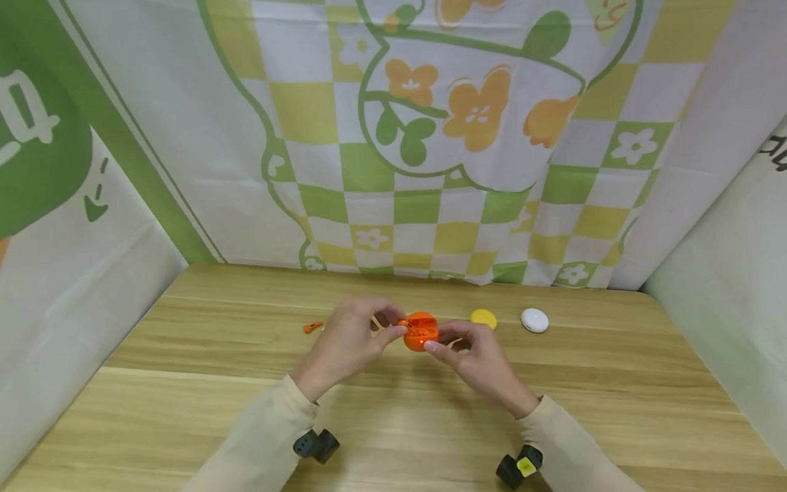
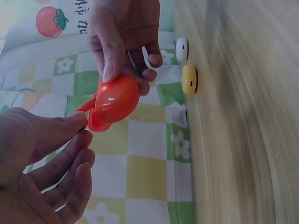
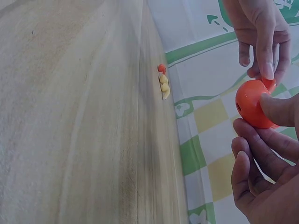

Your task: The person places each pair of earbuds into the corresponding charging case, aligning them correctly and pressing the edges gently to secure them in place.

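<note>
Sleeves (image 1: 258, 434), orange case (image 1: 419, 344), table edge (image 1: 406, 282) beyond

Orange case (image 2: 117, 100): hard plastic, smooth, high gloss, crisp white highlights on rounded shell; moulded inside looks glossy too. Orange earbud at the case (image 2: 87, 105): looks like same smooth plastic. Other orange earbud (image 3: 161, 68): plastic, finish too small to tell. Yellow earbuds (image 3: 165, 87): plastic, smooth-looking. White case (image 1: 535, 320): smooth plastic, glossy. Yellow case (image 1: 484, 318): smooth plastic, sheen softer. Table (image 1: 184, 355): wood or wood-look top, streaky grain, smooth, satin with faint sheen. Backdrop (image 1: 307, 109): printed cloth, matt, thin, lightly creased. Sleeves (image 1: 258, 430): soft matt cloth, wrinkled at cuffs. Wrist cameras (image 1: 305, 444): black plastic, mostly matt.
</note>
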A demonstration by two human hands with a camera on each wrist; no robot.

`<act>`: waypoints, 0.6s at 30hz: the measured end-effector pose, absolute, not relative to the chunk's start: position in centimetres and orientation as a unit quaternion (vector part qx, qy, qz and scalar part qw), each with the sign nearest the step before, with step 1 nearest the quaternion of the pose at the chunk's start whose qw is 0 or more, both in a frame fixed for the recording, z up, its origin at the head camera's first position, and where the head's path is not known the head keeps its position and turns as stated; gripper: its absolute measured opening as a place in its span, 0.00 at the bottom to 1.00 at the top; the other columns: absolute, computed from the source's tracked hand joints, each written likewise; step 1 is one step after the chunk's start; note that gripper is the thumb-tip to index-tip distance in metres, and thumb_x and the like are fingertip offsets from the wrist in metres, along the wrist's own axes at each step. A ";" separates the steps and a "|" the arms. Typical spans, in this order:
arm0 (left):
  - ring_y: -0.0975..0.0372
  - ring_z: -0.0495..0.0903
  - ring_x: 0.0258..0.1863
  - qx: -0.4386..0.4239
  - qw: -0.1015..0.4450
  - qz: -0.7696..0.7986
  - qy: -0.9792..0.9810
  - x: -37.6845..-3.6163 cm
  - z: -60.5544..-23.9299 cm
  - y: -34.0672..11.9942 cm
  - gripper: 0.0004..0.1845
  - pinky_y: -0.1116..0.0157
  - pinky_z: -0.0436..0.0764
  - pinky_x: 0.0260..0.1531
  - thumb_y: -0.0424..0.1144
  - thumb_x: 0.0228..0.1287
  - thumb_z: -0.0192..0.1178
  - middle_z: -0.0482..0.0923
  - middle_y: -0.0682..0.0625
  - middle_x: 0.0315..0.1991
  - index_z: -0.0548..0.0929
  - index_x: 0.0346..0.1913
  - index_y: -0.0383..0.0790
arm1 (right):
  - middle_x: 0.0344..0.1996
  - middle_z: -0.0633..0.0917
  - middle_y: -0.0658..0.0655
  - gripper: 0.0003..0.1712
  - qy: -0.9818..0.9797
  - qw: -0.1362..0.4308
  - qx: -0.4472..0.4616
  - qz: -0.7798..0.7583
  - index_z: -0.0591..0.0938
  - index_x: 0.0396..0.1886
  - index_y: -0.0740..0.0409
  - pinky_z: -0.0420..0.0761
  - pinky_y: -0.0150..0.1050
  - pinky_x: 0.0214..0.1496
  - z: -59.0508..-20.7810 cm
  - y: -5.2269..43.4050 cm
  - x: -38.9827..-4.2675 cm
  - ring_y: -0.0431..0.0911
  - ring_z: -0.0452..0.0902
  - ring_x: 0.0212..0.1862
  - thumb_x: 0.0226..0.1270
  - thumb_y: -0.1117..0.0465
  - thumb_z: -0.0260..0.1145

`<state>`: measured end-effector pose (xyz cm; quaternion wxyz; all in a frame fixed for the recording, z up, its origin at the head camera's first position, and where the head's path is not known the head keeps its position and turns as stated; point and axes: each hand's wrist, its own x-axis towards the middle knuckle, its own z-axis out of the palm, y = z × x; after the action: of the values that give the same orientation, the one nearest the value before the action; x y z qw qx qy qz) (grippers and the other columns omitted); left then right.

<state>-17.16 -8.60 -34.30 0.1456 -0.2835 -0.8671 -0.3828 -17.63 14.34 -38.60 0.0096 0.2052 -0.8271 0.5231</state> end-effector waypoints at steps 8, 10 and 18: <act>0.65 0.80 0.32 -0.297 0.148 -0.370 -0.868 -17.1 -34.5 -7.7 0.05 0.68 0.80 0.34 0.33 0.60 0.74 0.86 0.54 0.36 0.90 0.39 0.41 | 0.39 0.89 0.51 0.11 -0.826 0.011 0.207 0.525 0.88 0.46 0.59 0.81 0.38 0.43 -38.7 14.2 -17.6 0.46 0.82 0.40 0.67 0.60 0.73; 0.65 0.80 0.33 -0.299 0.144 -0.369 -0.868 -17.0 -34.5 -7.6 0.05 0.68 0.80 0.34 0.33 0.61 0.73 0.86 0.53 0.37 0.90 0.40 0.40 | 0.38 0.89 0.51 0.11 -0.826 0.013 0.210 0.524 0.88 0.47 0.59 0.81 0.38 0.43 -38.6 14.2 -17.6 0.46 0.82 0.40 0.68 0.60 0.73; 0.63 0.80 0.35 -0.299 0.135 -0.355 -0.876 -16.9 -34.6 -7.3 0.06 0.62 0.82 0.36 0.33 0.63 0.72 0.85 0.52 0.39 0.90 0.42 0.39 | 0.37 0.89 0.51 0.12 -0.828 0.017 0.211 0.520 0.88 0.48 0.61 0.81 0.38 0.43 -38.6 14.2 -17.6 0.46 0.82 0.39 0.68 0.59 0.72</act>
<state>-16.94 -7.32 -34.63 0.1348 -0.2987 -0.8755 -0.3551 -17.60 14.24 -38.59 0.0167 0.2110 -0.8278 0.5196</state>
